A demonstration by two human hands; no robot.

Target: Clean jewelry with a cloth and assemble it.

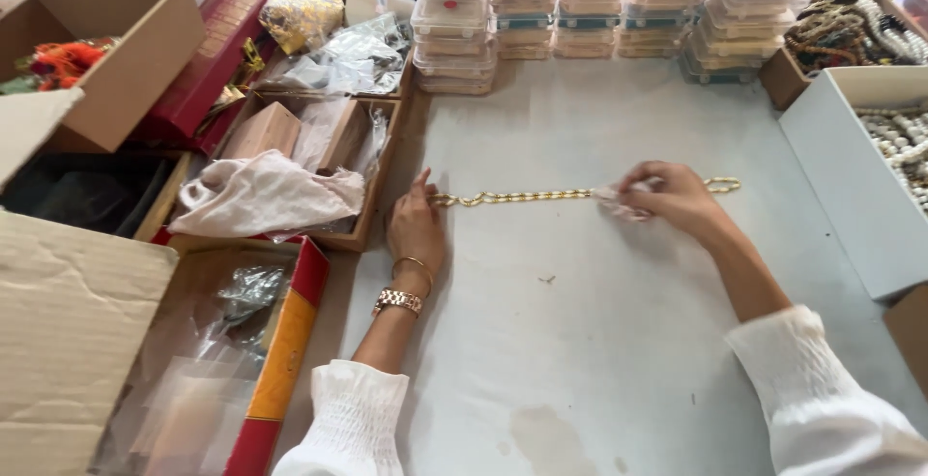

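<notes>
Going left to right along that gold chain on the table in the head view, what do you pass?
Pink cloth → left hand → gold chain → right hand → white box of beads.

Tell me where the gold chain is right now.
In the head view, the gold chain lies stretched across the white table, its ends pinned by the left hand and the right hand.
</notes>
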